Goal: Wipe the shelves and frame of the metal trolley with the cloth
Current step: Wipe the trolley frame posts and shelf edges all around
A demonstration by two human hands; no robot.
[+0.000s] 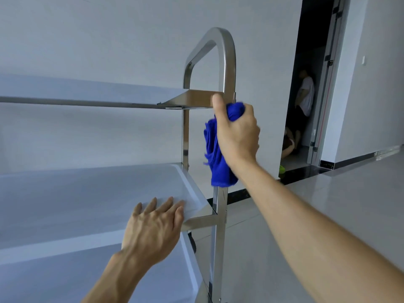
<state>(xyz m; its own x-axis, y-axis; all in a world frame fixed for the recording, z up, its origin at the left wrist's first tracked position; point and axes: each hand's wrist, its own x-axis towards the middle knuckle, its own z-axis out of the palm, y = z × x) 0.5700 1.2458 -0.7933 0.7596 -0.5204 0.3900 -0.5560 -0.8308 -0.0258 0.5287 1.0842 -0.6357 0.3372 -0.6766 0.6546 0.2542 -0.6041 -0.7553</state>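
The metal trolley (229,62) fills the left and centre, seen from low down, with a curved frame loop at its right end and three shelves stacked below. My right hand (237,130) grips a blue cloth (215,158) wrapped around the near upright post, just under the top shelf (91,96). The cloth's loose end hangs down along the post. My left hand (153,230) lies flat, fingers spread, on the front right corner of the middle shelf (87,197). A lower shelf (54,270) shows beneath it.
A plain white wall stands behind the trolley. To the right is a dark open doorway (310,84) with two people inside, one standing and one low down. Glossy pale floor (338,204) with a dark skirting strip spreads on the right.
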